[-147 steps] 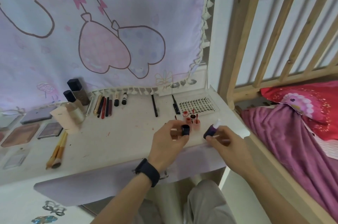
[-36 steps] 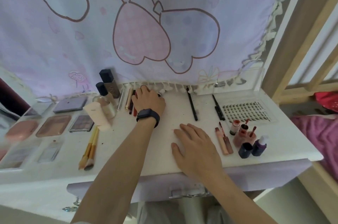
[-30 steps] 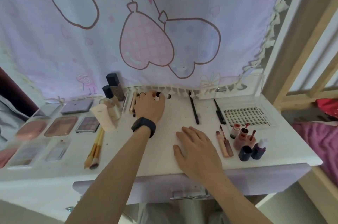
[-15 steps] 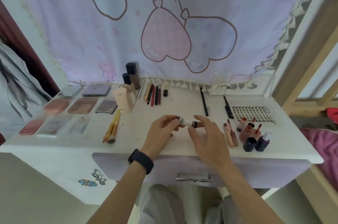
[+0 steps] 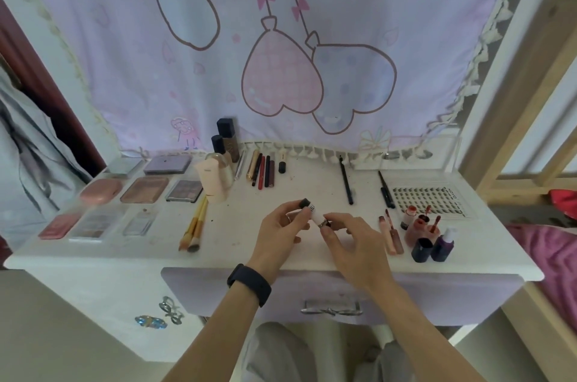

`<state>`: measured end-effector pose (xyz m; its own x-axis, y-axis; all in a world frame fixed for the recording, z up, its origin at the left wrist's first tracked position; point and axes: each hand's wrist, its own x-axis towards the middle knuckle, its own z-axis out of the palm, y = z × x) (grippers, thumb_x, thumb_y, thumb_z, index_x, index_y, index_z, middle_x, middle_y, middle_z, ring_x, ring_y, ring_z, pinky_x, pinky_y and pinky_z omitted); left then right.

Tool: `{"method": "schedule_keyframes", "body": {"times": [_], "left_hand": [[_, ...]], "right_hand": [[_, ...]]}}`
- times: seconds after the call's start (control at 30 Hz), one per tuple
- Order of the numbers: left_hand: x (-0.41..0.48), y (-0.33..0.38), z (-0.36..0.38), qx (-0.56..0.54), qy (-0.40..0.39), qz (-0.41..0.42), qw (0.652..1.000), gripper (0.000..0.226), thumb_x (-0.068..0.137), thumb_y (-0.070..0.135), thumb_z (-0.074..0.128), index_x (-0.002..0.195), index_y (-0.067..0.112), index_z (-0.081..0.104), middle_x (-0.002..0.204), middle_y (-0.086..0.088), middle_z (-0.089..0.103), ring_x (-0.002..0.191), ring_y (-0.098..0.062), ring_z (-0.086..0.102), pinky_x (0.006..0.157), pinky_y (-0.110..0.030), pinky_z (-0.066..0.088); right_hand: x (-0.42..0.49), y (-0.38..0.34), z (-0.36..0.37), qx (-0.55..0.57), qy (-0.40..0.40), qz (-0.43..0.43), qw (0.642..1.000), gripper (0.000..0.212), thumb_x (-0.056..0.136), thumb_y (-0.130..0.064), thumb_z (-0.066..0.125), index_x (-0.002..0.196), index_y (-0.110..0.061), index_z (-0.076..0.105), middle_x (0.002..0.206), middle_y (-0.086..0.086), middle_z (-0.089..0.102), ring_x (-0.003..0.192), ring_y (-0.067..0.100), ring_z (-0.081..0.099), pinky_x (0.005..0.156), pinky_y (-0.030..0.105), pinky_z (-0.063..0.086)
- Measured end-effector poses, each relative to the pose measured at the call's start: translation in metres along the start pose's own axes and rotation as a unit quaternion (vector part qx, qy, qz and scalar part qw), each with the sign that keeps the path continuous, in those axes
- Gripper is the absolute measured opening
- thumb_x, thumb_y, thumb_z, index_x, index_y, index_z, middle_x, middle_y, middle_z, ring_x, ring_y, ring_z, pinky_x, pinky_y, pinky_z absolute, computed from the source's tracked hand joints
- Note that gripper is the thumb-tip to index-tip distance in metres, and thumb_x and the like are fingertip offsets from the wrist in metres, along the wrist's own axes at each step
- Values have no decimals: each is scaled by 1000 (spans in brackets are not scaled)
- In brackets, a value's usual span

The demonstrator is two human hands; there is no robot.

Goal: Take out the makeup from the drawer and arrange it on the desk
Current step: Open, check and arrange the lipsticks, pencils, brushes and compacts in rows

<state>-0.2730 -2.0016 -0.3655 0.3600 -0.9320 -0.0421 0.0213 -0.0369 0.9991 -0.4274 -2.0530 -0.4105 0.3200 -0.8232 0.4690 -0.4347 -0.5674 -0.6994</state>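
Above the middle of the white desk (image 5: 249,219), both hands hold a small white makeup tube with a black cap (image 5: 313,212). My left hand (image 5: 281,235), with a black band on its wrist, pinches the capped end. My right hand (image 5: 352,244) pinches the other end with fingertips. The tube is tilted, cap up and to the left. The lilac drawer (image 5: 331,291) under the desktop is closed, its metal handle showing.
Palettes (image 5: 145,189) lie in rows at the left, with bottles (image 5: 224,144), brushes (image 5: 195,225) and a row of pencils (image 5: 262,169) behind. Black liners (image 5: 346,182), a lash tray (image 5: 427,197) and small lip bottles (image 5: 421,232) fill the right side. A wooden bed frame (image 5: 515,119) stands at the right.
My left hand took the tube from the back row and brought it to the middle; my right hand rose off the desk to hold its other end. The tube now tilts cap-up.
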Motion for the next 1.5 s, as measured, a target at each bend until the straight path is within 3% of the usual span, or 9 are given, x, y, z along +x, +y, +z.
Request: {"method": "schedule_keyframes", "body": {"times": [0.13, 0.33, 0.47, 0.6, 0.77, 0.97, 1.23, 1.37, 1.5], "left_hand": [[2, -2, 2, 50, -34, 18, 998, 20, 99, 34, 56, 118, 30, 61, 102, 2, 74, 94, -12, 70, 73, -23, 52], [5, -6, -5, 251, -98, 117, 956, 22, 94, 36, 64, 114, 47, 66, 100, 18, 64, 91, -2, 61, 81, -14, 47], [2, -4, -2, 263, -82, 142, 951, 24, 85, 37, 76, 108, 34, 71, 100, 22, 69, 94, 6, 60, 81, -11, 47], [4, -14, 2, 303, -55, 164, 937, 19, 99, 36, 55, 102, 26, 71, 84, 15, 69, 77, -2, 60, 69, -16, 47], [10, -26, 20, 357, 46, 144, 922, 46, 105, 38, 33, 72, 13, 53, 61, -1, 56, 54, -15, 46, 55, -36, 40], [16, -27, 28, 376, 27, 89, 922, 57, 106, 32, 35, 51, 17, 30, 44, 5, 32, 45, -15, 29, 49, -31, 25], [21, -33, 20, 328, 0, 81, 941, 58, 103, 24, 40, 47, 19, 27, 36, 7, 25, 40, -14, 23, 49, -28, 23], [16, -37, 21, 300, 33, 101, 948, 56, 105, 39, 37, 55, 14, 46, 44, 7, 46, 43, -10, 35, 48, -29, 31], [16, -29, 20, 206, 39, 106, 972, 20, 101, 35, 53, 93, 20, 64, 68, 6, 68, 59, -4, 66, 56, -15, 47]], "right_hand": [[0, 2, 1, -2, 2, -20, 1000, 22, 89, -46, 69, 109, -37, 71, 87, -35, 63, 91, -2, 61, 83, 23, 48], [2, -6, -6, 17, -12, 57, 998, 39, 93, -68, 38, 79, -36, 54, 69, -11, 59, 71, 8, 55, 61, 17, 36], [5, -6, -7, -23, -68, 92, 993, 41, 100, -53, 36, 67, -31, 47, 63, -4, 53, 63, 10, 50, 58, 24, 31], [5, -4, -5, 3, -51, 116, 992, 49, 102, -51, 31, 69, -22, 52, 57, -2, 49, 57, 10, 46, 56, 28, 32], [6, -7, 2, -68, -72, 81, 992, 50, 103, -49, 26, 60, -25, 39, 53, -2, 46, 54, 12, 43, 52, 28, 30], [5, 3, 11, -59, 5, 38, 998, 46, 95, -53, 26, 56, -31, 32, 48, -6, 35, 49, 11, 36, 51, 21, 23], [4, 5, 17, -94, 76, -104, 987, 44, 97, -26, 44, 54, -16, 44, 46, -4, 37, 44, 14, 32, 55, 12, 17], [9, -1, 14, -35, -24, 32, 999, 46, 100, -44, 33, 57, -28, 38, 48, -6, 39, 49, 12, 39, 48, 21, 27], [13, -6, 9, -13, -44, 92, 995, 49, 102, -46, 33, 60, -22, 40, 49, -5, 42, 49, 10, 39, 50, 27, 31]]}}
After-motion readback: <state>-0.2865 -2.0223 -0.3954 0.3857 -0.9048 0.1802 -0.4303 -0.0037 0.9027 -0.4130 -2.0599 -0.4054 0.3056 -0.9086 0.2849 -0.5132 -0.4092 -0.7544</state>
